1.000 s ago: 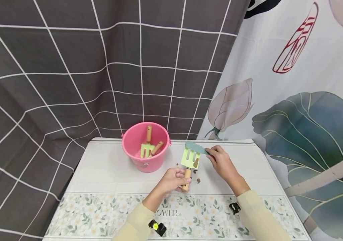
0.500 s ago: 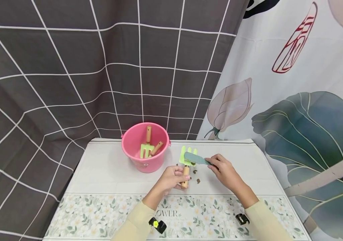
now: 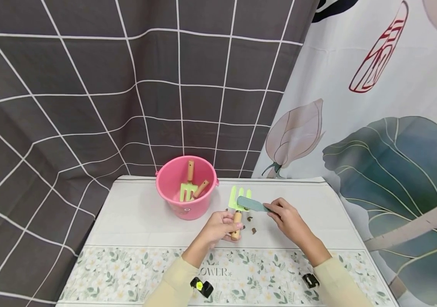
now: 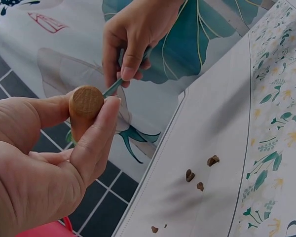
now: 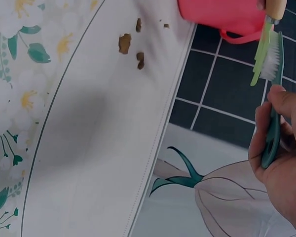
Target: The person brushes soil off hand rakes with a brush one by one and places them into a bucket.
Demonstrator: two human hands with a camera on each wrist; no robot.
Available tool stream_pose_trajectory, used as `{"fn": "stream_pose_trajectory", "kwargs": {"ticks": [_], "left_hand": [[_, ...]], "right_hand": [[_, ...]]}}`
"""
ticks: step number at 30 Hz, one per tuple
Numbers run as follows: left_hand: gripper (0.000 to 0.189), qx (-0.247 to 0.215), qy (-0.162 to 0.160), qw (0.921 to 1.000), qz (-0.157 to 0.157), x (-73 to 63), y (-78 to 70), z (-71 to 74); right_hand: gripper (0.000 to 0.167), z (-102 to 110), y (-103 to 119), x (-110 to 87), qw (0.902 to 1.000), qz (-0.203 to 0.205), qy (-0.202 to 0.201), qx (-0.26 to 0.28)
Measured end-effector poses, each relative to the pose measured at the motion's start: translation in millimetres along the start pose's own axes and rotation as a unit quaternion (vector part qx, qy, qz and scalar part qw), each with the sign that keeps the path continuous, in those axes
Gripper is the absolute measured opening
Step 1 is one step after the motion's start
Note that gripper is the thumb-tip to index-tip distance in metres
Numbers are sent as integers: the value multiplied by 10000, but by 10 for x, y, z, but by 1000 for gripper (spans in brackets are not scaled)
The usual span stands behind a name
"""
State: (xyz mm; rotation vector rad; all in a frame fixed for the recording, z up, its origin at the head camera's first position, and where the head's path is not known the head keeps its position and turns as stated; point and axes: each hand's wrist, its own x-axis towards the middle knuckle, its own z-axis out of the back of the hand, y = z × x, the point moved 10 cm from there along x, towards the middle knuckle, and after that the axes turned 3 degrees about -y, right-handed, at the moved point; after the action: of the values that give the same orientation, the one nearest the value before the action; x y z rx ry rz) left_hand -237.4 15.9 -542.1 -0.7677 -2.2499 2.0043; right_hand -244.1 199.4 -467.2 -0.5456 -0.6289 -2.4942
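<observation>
My left hand (image 3: 220,228) grips the wooden handle (image 3: 236,221) of a small light-green garden fork, whose tines (image 3: 232,197) point away from me above the table. In my right hand (image 3: 285,219) is a blue-green brush (image 3: 253,204), held by its handle. The right wrist view shows its white bristles (image 5: 271,61) against the side of the fork. In the head view the brush crosses the base of the tines, hiding part of them. Several brown crumbs (image 4: 213,160) lie on the tablecloth below. The left wrist view shows the fork's handle end-on.
Left of the fork stands a pink bucket (image 3: 186,212), holding another green fork (image 3: 188,192) and a second wooden handle (image 3: 201,188). Behind the white table (image 3: 137,221) hang a dark grid-patterned curtain (image 3: 199,102) and a white flower-printed one (image 3: 329,64).
The brush has moved from the tine tips down to their base, and the fork has tilted up. A brown clump seen on the tines earlier no longer shows there.
</observation>
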Motion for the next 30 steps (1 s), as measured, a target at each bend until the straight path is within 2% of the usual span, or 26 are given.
{"fn": "stream_pose_trajectory", "kwargs": {"ticks": [11, 20, 25, 30], "left_hand": [[38, 29, -47, 10000, -76, -21, -18, -11], [32, -54, 3, 10000, -31, -21, 10, -53], [34, -62, 31, 10000, -58, -9, 21, -62], [35, -108, -42, 9999, -52, -5, 34, -20]], "right_hand": [[27, -26, -36, 104, 9997, -88, 69, -232], [27, -25, -222, 192, 9976, -466, 85, -498], [27, 55, -234, 196, 9982, -486, -103, -327], [27, 97, -119, 122, 9994, -316, -148, -78]]}}
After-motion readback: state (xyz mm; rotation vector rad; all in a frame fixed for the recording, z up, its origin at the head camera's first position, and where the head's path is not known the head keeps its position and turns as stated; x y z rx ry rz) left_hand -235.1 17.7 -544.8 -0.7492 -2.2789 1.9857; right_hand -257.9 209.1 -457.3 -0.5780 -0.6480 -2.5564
